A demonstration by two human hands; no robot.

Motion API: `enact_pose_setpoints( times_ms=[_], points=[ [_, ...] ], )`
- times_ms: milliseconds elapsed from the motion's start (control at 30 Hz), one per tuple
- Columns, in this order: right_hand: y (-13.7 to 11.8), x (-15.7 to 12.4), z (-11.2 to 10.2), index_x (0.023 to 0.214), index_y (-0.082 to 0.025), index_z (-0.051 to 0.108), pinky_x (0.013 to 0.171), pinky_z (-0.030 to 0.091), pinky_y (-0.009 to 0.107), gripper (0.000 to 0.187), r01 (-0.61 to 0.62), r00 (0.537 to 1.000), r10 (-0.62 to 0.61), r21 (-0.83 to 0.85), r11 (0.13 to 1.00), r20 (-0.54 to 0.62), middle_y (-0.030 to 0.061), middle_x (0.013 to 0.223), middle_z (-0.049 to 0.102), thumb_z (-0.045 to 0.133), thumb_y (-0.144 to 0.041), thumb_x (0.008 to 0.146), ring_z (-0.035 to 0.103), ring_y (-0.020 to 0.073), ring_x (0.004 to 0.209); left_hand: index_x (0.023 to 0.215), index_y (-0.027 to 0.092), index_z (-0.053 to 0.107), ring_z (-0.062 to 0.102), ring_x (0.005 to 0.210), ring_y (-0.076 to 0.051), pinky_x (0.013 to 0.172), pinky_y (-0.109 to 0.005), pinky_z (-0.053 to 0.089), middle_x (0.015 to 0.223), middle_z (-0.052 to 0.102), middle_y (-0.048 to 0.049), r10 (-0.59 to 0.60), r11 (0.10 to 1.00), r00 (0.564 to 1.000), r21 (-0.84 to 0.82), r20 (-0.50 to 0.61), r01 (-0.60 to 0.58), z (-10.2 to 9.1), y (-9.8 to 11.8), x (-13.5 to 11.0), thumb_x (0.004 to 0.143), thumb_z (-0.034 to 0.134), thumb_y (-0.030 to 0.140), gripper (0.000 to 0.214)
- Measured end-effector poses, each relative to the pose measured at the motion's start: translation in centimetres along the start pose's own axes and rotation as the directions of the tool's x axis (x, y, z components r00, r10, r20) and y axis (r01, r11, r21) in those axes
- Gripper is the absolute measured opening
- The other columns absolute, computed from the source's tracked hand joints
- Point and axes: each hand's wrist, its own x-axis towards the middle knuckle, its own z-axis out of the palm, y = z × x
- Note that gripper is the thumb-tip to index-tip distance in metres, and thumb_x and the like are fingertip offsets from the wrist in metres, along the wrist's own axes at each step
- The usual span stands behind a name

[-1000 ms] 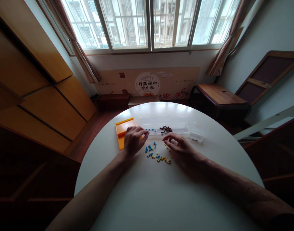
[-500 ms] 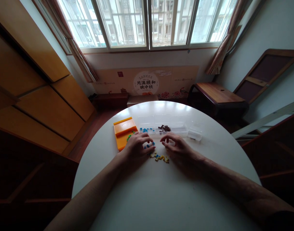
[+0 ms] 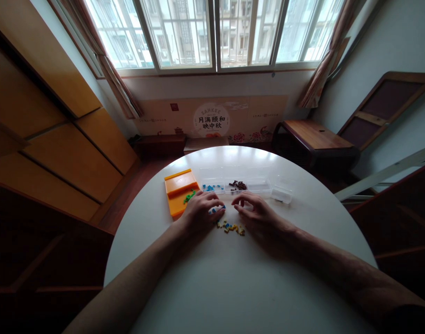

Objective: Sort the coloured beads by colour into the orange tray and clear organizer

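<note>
Places given relative to the orange tray (image 3: 175, 205), as seen from the person's seat.

Nearest: bare surface of the round white table (image 3: 233, 283), in front of the tray. Both forearms cross it from the lower corners.

Next: loose yellow pieces (image 3: 236, 228), scattered on the table, to the right of the tray and nearer the person than it. A few blue bits are mixed in with them.

Left hand (image 3: 200, 208): just right of the tray, partly covering its right edge. Fingers bent, thumb and index slightly parted at the tips. Loose blue pieces (image 3: 213, 210) show between and beside these digits, to the right of the tray; one sits at the fingertips. Whether it is pinched or merely adjacent cannot be told.

Right hand (image 3: 256, 209): farther right of the tray, facing the left hand across a narrow gap. Thumb and index curved toward each other, with a space inside the curve. Whether anything is held at the tips cannot be told.

On the tray itself: green pieces (image 3: 189, 196), near its right side, beside the left hand.

Right of the tray, beyond the hands: clear container (image 3: 259, 186) with compartments. Blue bits (image 3: 209, 188) in the compartment closest to the tray; dark brown pieces (image 3: 238, 186) in the next one. Small clear box (image 3: 281, 195) at the end farthest from the tray.

Well beyond the tray: printed panel (image 3: 212, 121) along the wall, barred window (image 3: 184, 32) above.
</note>
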Motion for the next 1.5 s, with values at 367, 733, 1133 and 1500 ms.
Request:
enact_pose_setpoints(
  times_ms=[367, 733, 1133, 1500],
  points=[
    [0.0, 0.0, 0.0, 0.109, -0.024, 0.076, 0.088, 0.056, 0.035, 0.013, -0.018, 1.0, 0.018, 0.017, 1.0, 0.007, 0.0048, 0.104, 0.077, 0.064, -0.029, 0.106, 0.068, 0.0212, 0.094, 0.101, 0.027, 0.08, 0.074, 0.092, -0.02, 0.089, -0.038, 0.048, 0.1, 0.08, -0.0025, 0.036, 0.999, 0.999, 0.014, -0.008, -0.036, 0.7, 0.0, 0.1, 0.103, 0.071, 0.035, 0.013],
    [-0.3, 0.2, 0.0, 0.107, -0.024, 0.076, 0.085, 0.055, 0.035, 0.012, -0.02, 1.0, 0.02, 0.018, 1.0, -0.002, 0.0045, 0.103, 0.076, 0.065, -0.028, 0.105, 0.068, 0.0207, 0.092, 0.097, 0.028, 0.082, 0.073, 0.085, -0.018, 0.085, -0.037, 0.048, 0.096, 0.08, -0.001, -0.044, 0.999, 0.99, 0.026, -0.13, 0.048, 0.4, 0.1, 0.4, 0.105, 0.07, 0.032, 0.015],
    [-0.2, 0.3, 0.1, 0.105, -0.023, 0.075, 0.079, 0.054, 0.032, 0.011, -0.005, 1.0, 0.005, 0.016, 1.0, 0.008, 0.0038, 0.1, 0.075, 0.065, -0.026, 0.105, 0.065, 0.0188, 0.088, 0.109, 0.024, 0.083, 0.074, 0.091, -0.024, 0.087, -0.042, 0.045, 0.103, 0.081, -0.0049, -0.236, 0.925, 0.895, 0.194, -0.377, 0.326, -0.6, -2.4, 1.0, 0.107, 0.069, 0.034, 0.017],
    [0.1, 0.0, 0.0, 0.107, -0.023, 0.076, 0.087, 0.055, 0.035, 0.012, 0.001, 1.0, -0.001, 0.021, 1.0, 0.011, 0.0047, 0.104, 0.076, 0.065, -0.028, 0.106, 0.068, 0.0203, 0.094, 0.102, 0.027, 0.082, 0.074, 0.094, -0.02, 0.088, -0.036, 0.049, 0.104, 0.08, -0.0034, -0.03, 0.998, 0.999, -0.064, -0.024, 0.029, -1.0, -0.8, -0.1, 0.1, 0.076, 0.039, 0.014]
  ],
)
